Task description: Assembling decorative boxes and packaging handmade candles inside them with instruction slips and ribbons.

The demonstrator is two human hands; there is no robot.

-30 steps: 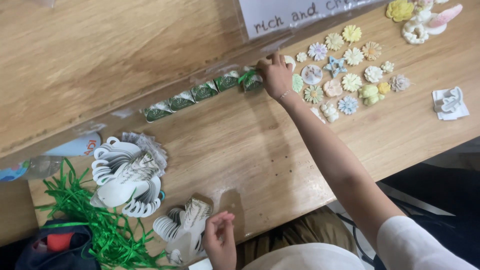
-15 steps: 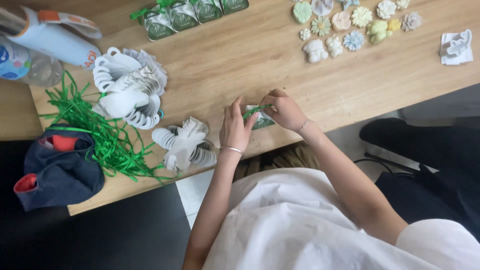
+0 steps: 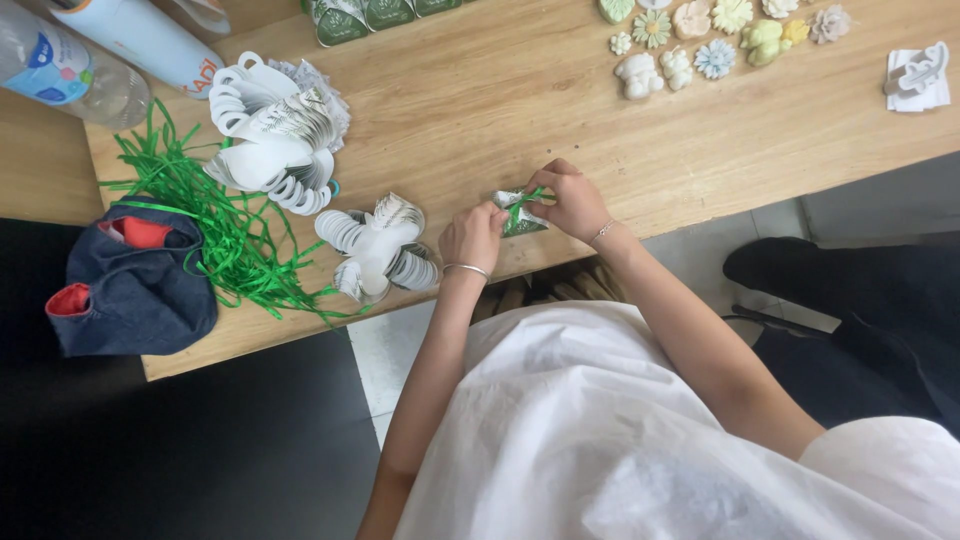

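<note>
Seen from above at the near edge of a long wooden table (image 3: 480,110): left hand (image 3: 472,236) and right hand (image 3: 572,203) closed together on a small clear packet tied with green ribbon (image 3: 520,212), fingers of both pinching it from either side, apparently so the ribbon can be worked while the packet stays put against the table edge. Packet lying flat just inside that edge, between the two hands, its long axis judged to run roughly along the edge, left to right, though mostly covered by fingers. Thin bracelets on both wrists; white garment filling the foreground. Just left of the left hand, a small fan of white paper tags (image 3: 380,248), within easy reach. Further left, a loose tangle of green ribbon strips (image 3: 215,225) spilling over the edge beside a dark denim pouch with red lining (image 3: 130,285). Behind that, a larger heap of white tags (image 3: 270,135). At the far left corner, a clear plastic bottle (image 3: 60,70) lying beside a pale blue tube (image 3: 150,40). Along the far side, a row of green-topped packets (image 3: 370,15), likely finished ones set aside, and to the right a spread of pastel flower-shaped pieces (image 3: 700,40), with a white folded item (image 3: 915,75) well apart at the far right.
</note>
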